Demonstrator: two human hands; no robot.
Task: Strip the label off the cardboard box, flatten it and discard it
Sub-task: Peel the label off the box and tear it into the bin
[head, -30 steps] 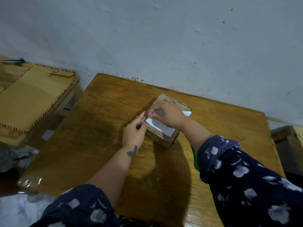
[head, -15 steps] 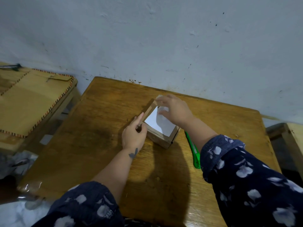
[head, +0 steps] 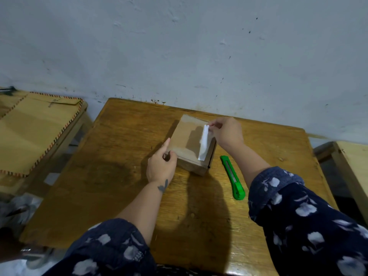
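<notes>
As the right hand (head: 227,134) pinched the flimsy-looking label (head: 204,143) by its raised far edge, the left hand (head: 162,166) gripped the near corner of the seemingly light, stiff cardboard box (head: 187,134) on the tabletop (head: 119,156).

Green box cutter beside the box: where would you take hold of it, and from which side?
I'd take the green box cutter at mid-body, from above, grip across its narrow width. It lies flat on the table, long and slim, both long sides free; the cardboard box sits apart to its left. The right hand, pinching the label, is nearest; the left hand holds the box.
</notes>
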